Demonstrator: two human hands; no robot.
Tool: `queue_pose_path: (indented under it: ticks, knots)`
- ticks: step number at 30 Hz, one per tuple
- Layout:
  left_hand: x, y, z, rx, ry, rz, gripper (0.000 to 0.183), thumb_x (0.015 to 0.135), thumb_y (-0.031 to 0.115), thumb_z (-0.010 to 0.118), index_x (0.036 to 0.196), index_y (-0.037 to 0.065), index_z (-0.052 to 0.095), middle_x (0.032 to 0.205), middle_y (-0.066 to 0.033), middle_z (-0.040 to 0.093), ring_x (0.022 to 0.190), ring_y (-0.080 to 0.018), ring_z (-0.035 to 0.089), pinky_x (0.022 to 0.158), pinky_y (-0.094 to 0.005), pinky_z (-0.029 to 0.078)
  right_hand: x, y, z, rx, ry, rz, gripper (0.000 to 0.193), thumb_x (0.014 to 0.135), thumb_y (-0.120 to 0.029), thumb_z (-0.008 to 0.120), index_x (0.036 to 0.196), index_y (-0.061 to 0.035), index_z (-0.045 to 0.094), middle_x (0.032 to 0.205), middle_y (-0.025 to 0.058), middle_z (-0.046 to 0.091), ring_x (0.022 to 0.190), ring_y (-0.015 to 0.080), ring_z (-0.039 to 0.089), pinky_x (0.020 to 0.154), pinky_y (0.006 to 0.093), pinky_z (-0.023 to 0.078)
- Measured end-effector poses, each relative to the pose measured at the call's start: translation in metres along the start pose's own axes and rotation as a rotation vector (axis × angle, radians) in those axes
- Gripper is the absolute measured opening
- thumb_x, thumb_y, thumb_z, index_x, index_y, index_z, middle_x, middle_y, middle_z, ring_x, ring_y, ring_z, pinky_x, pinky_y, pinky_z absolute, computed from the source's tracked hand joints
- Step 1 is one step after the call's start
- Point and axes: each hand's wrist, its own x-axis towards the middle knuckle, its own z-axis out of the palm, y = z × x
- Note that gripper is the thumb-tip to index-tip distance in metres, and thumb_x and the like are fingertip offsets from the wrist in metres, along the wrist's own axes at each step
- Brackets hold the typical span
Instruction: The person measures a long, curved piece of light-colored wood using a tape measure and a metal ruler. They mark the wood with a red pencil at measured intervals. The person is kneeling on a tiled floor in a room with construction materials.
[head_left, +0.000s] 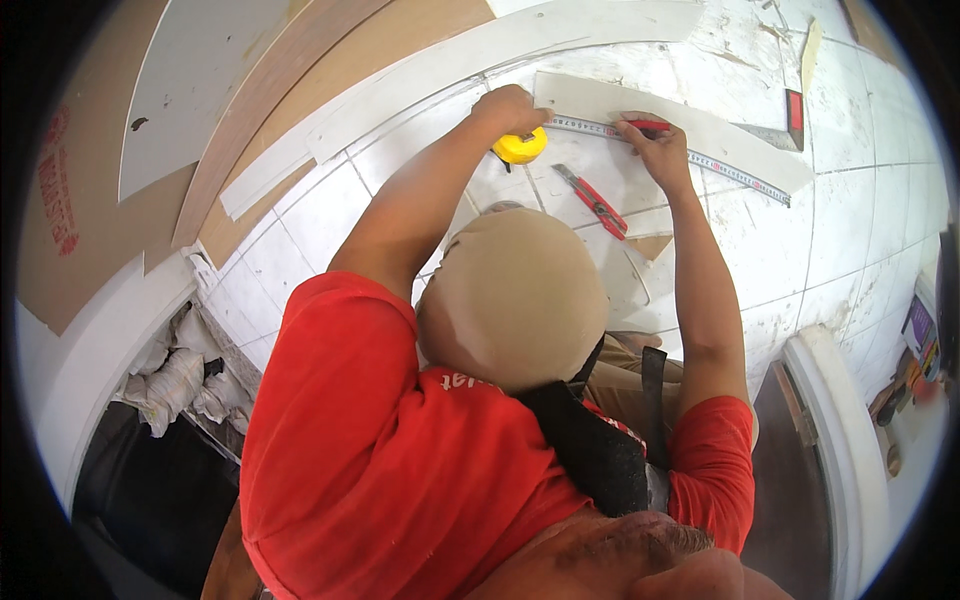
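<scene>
My left hand (508, 108) closes on a yellow tape measure (520, 147) at the left end of a narrow off-white board strip (600, 98). The pulled-out blade (725, 168) runs slantwise to the right along the strip, its end by the strip's right end. Over the blade, my right hand (662, 150) pinches a short red pen-like tool (648, 126); its exact kind is hard to make out. A red utility knife (592, 201) lies on the tiles between my forearms. Beyond the strip's right end rests a try square (794, 120) with a red-faced handle.
Long off-white strips (400, 85) and brown boards (240, 110) lie at the far left. White floor tiles (840, 230) stretch to the right. At lower left are white sacks (175, 385); a white door frame (835, 430) stands at lower right.
</scene>
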Motion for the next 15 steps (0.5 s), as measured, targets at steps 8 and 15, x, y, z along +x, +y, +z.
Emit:
queue_pose_path:
  ticks: [8,15]
  knots:
    - [0.002,0.001,0.003,0.028,0.033,-0.014,0.064,0.084,0.062,0.057,0.105,0.003,0.072,0.095,-0.0161,0.072,0.093,-0.0312,0.068,0.084,-0.0394,0.052,0.012,0.013,-0.003,0.001,0.002,-0.009,0.026,0.083,-0.021,0.077,0.096,0.0008,0.074,0.081,0.0070,0.072,0.067,0.0098,0.061,0.063,0.0248,0.050]
    - [0.004,0.001,0.002,0.021,-0.004,-0.054,0.065,0.084,0.063,0.057,0.106,0.003,0.071,0.095,-0.0154,0.072,0.094,-0.0308,0.069,0.084,-0.0390,0.052,0.012,0.008,-0.002,-0.112,-0.005,-0.015,0.023,0.082,-0.020,0.074,0.093,0.0006,0.074,0.080,0.0076,0.072,0.073,0.0120,0.064,0.069,0.0259,0.051]
